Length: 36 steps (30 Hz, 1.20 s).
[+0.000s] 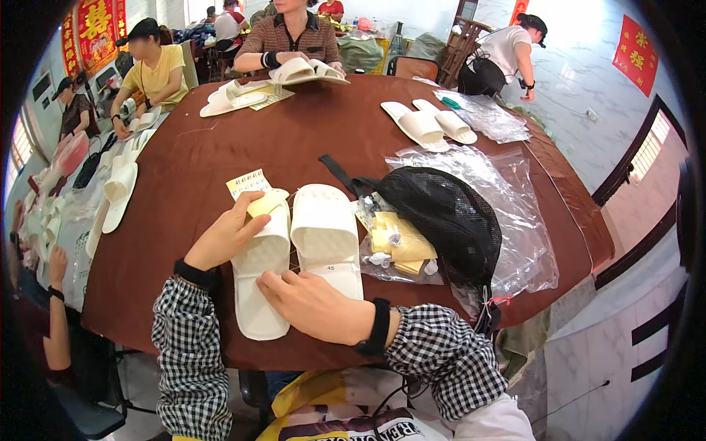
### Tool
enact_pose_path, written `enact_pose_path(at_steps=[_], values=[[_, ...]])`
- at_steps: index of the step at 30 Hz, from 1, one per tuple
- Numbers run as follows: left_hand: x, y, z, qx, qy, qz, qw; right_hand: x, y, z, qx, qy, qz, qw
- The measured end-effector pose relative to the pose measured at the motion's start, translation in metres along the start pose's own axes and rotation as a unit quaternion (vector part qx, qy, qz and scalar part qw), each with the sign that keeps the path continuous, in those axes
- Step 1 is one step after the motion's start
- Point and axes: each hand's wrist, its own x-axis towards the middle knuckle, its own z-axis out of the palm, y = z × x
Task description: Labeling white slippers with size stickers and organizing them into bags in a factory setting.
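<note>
Resting under left hand (224,239) — slipper (261,272)

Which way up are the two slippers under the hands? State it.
Upright: the pair of white slippers lies flat on the brown table, straps facing up.

Both forearms, in black-and-white checked sleeves with dark wristbands, come up over the near edge of the tabletop. The left hand (224,237) reaches forward, its thumb and fingers pinched together at the tips. The right hand (312,303) lies palm down, angled toward the left, fingers loosely spread and flat.
</note>
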Motion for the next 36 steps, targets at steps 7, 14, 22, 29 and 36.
enact_pose_path(at_steps=[7,14,22,29,36], values=[[-0.001,-0.001,-0.002,-0.008,-0.004,-0.007,1.0,0.0,0.0,0.0,0.026,-0.022,0.012,0.999],[-0.001,0.0,0.0,-0.004,0.003,0.004,1.0,0.003,-0.004,-0.002,-0.027,-0.036,0.022,0.999],[-0.001,-0.001,0.0,0.0,0.005,-0.004,1.0,0.004,0.002,-0.007,0.023,-0.032,0.012,0.999],[-0.002,0.006,-0.002,-0.003,0.006,0.016,1.0,0.001,0.018,-0.025,0.153,-0.069,-0.027,0.985],[-0.002,0.011,0.0,0.005,0.041,0.034,0.999,0.004,0.015,-0.025,0.141,-0.079,-0.003,0.987]])
